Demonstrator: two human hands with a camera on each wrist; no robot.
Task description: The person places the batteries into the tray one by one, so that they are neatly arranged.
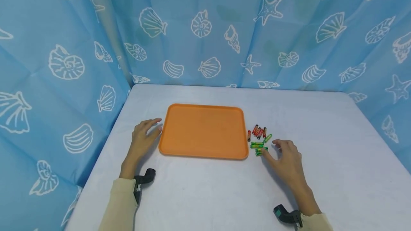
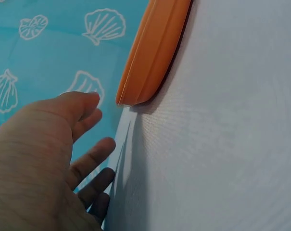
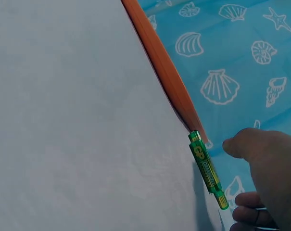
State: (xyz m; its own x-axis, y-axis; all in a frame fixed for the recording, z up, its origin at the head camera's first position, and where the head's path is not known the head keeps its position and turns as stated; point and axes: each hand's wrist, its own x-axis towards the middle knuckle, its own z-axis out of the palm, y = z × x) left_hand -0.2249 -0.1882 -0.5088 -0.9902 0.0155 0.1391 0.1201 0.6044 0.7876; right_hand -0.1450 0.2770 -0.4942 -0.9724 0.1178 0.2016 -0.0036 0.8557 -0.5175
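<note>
A: Batteries first. How many small cylindrical ones lie on the white table (image 1: 321,145)?

B: The head view shows a loose cluster just right of the flat orange plastic tray (image 1: 203,131). The red batteries (image 1: 257,131) look like about five, the green batteries (image 1: 258,145) about four; they lie too close together for a firm count.

A: One tray, then?

B: One, rectangular with rounded corners, with nothing lying in it, in the middle of the table. Blue curtains printed with white shells and starfish (image 1: 205,31) hang behind and at both sides.

A: And the hands?

B: The left hand (image 1: 142,139) rests on the cloth just beside the tray's left edge, fingers relaxed and spread, grasping nothing. The right hand (image 1: 287,159) hovers low at the near side of the cluster, fingers loosely bent, thumb tip close to the nearest green battery, nothing grasped.

A: What do the wrist views add?

B: The right wrist view shows one green battery's printed label (image 3: 206,167) close up, beside the tray rim; the red ones are out of its sight. The left wrist view shows the tray's raised rim (image 2: 152,53) and the spread fingers (image 2: 90,159), but no batteries.
</note>
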